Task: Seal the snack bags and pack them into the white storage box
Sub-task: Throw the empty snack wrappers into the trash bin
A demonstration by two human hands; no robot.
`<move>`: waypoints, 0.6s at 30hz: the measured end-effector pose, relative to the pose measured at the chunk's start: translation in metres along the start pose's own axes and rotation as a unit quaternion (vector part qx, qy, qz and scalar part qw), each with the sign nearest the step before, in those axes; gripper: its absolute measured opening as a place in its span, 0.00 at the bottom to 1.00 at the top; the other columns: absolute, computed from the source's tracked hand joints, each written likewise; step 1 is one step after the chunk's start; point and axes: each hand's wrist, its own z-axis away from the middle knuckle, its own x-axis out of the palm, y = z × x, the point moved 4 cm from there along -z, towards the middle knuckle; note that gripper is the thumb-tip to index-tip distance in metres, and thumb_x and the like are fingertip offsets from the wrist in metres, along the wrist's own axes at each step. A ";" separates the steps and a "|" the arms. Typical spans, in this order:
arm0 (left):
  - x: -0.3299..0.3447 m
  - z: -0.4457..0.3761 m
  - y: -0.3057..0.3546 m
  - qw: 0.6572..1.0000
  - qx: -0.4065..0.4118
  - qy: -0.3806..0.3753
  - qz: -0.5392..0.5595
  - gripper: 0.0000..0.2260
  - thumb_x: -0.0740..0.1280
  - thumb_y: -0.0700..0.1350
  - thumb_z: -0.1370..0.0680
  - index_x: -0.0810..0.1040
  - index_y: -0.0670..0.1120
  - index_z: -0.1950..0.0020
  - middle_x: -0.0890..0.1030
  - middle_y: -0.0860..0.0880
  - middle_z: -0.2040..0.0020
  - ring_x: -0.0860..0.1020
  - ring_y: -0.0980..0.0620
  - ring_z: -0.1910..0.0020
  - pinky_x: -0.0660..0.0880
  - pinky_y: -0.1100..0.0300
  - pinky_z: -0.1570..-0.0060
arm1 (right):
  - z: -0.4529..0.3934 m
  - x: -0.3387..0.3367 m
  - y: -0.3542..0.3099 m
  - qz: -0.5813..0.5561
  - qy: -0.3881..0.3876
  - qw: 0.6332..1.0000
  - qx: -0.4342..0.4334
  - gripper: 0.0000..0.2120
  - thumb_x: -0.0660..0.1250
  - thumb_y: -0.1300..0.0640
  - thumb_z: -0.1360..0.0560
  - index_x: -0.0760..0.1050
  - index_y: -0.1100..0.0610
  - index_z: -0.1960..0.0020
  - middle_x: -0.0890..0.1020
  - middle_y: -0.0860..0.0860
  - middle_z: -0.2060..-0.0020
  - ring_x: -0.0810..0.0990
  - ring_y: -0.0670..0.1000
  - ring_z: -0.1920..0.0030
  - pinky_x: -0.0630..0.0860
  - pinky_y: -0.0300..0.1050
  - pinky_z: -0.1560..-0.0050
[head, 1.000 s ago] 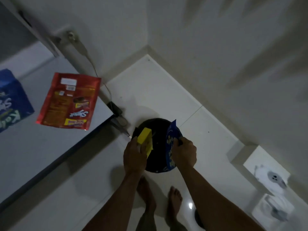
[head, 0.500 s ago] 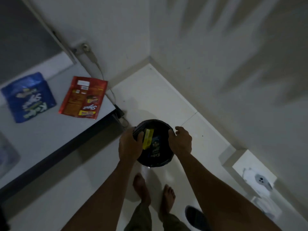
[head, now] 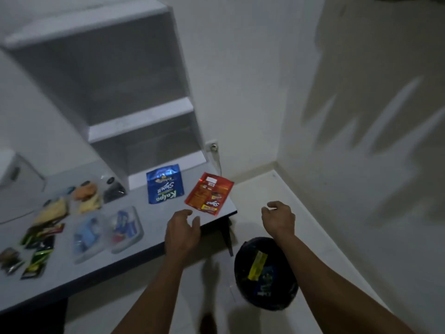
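Note:
A red snack bag [head: 209, 194] and a blue snack bag [head: 165, 184] lie flat near the right end of the grey table [head: 154, 227]. My left hand [head: 181, 231] hovers over the table's front edge just below the red bag, fingers loosely spread and holding nothing. My right hand [head: 279, 216] hangs in the air to the right of the table, empty, fingers relaxed. Two clear bags with blue contents [head: 106, 231] and several small snack packets [head: 36, 239] lie further left. A white box [head: 14, 169] shows partly at the far left edge.
A black bin [head: 266, 273] on the floor below my right arm holds a yellow and a blue wrapper. A white shelf unit [head: 134, 92] rises behind the table. A wall socket with a cable [head: 213, 147] sits beside it. Walls close off the corner.
Both hands have let go of the yellow and blue wrappers, which now lie in the black bin. My view has lifted from the bin to the table, and both hands have risen toward it.

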 end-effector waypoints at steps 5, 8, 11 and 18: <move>-0.023 -0.037 -0.047 0.998 -0.042 0.039 -0.005 0.17 0.68 0.49 0.22 0.77 0.42 0.37 0.80 0.41 0.40 0.80 0.46 0.44 0.77 0.54 0.46 | -0.017 0.051 -0.026 0.003 -0.021 1.000 0.002 0.16 0.67 0.54 0.23 0.77 0.57 0.37 0.83 0.59 0.46 0.80 0.58 0.44 0.73 0.42 0.45; -0.027 -0.082 -0.076 0.996 -0.079 0.051 -0.004 0.17 0.68 0.48 0.22 0.78 0.41 0.37 0.81 0.40 0.40 0.80 0.43 0.43 0.77 0.51 0.44 | -0.037 0.087 -0.048 0.015 -0.011 1.000 0.002 0.17 0.68 0.54 0.22 0.76 0.58 0.35 0.82 0.59 0.44 0.80 0.58 0.43 0.74 0.44 0.44; -0.023 -0.138 -0.102 0.993 -0.102 0.049 -0.014 0.15 0.68 0.47 0.23 0.79 0.40 0.40 0.82 0.38 0.44 0.80 0.39 0.46 0.75 0.52 0.48 | -0.064 0.122 -0.067 0.021 0.006 1.000 0.014 0.19 0.69 0.53 0.22 0.75 0.58 0.33 0.82 0.59 0.44 0.81 0.58 0.45 0.76 0.48 0.43; -0.015 -0.257 -0.143 0.983 -0.171 0.019 -0.063 0.17 0.67 0.52 0.26 0.77 0.43 0.43 0.79 0.40 0.48 0.78 0.37 0.47 0.77 0.45 0.48 | -0.122 0.185 -0.084 0.066 0.039 0.995 0.071 0.28 0.69 0.49 0.23 0.68 0.62 0.29 0.80 0.63 0.40 0.79 0.62 0.42 0.74 0.51 0.41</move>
